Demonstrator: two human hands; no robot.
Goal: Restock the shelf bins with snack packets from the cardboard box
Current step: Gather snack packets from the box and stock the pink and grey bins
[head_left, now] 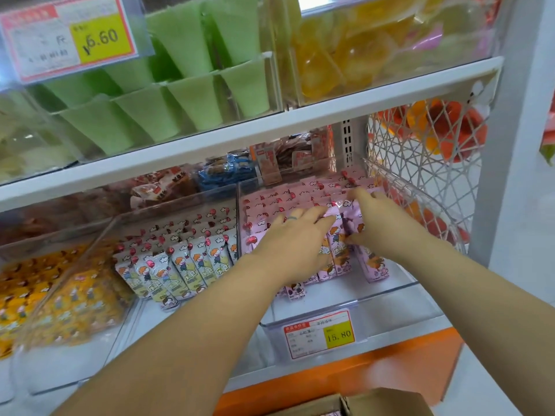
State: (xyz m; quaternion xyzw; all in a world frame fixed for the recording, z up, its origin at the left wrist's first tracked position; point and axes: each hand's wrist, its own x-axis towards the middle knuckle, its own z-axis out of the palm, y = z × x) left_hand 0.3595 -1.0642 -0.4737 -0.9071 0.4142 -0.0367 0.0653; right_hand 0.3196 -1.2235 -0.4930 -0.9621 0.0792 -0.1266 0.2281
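Note:
Both my hands reach into the clear bin (345, 301) at the right end of the lower shelf. Rows of pink snack packets (288, 199) stand in it. My left hand (292, 238), a ring on one finger, lies flat with straight fingers against the front packets. My right hand (380, 226) grips a bunch of pink packets (339, 235), thumb at the front and fingers over their tops. The open cardboard box (378, 402) shows at the bottom edge, with pink packets just visible inside.
To the left stand a bin of white-green packets (180, 265) and a bin of yellow packets (54, 295). Green and yellow snacks fill the upper shelf bins. A white wire basket (426, 175) hangs to the right. A price tag (319, 333) sits on the bin front.

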